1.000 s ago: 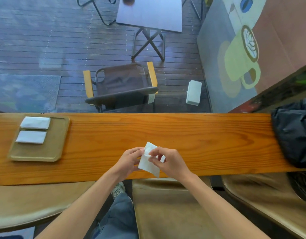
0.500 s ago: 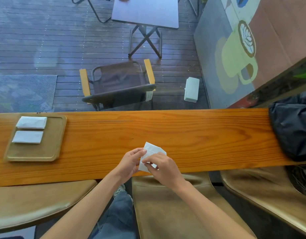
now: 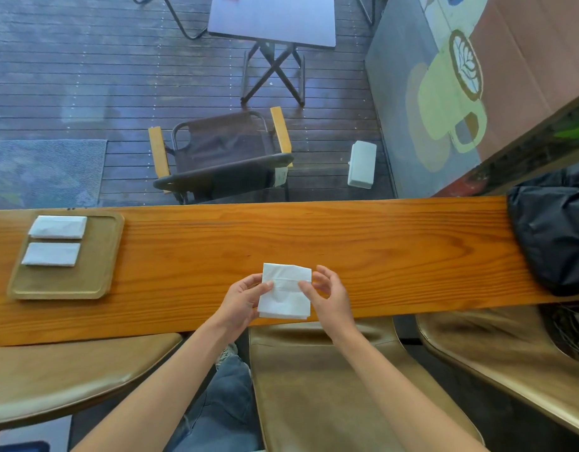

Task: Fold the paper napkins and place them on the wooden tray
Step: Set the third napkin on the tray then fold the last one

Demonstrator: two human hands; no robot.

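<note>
napkin (image 3: 285, 293) held flat on counter (image 3: 379, 256), pinched at mid-crease by left hand (image 3: 241, 301) and right hand (image 3: 330, 296), likely readied for halving; tray (image 3: 95, 272) far left of napkin, two folded napkins (image 3: 55, 241) kept aligned.

A napkin (image 3: 285, 293) lies mid-counter (image 3: 379, 252) — tray (image 3: 95, 275) holding two folded napkins (image 3: 55, 239) far left, bag (image 3: 552, 236) right.

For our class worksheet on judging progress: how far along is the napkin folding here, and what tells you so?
Done: two folded napkins, far one and near one, lie on the wooden tray. In hand: the left hand and right hand hold a third napkin over the counter, a crease across its middle, not yet folded narrow. Left: finish that fold and set it on the tray's bare near part.
</note>
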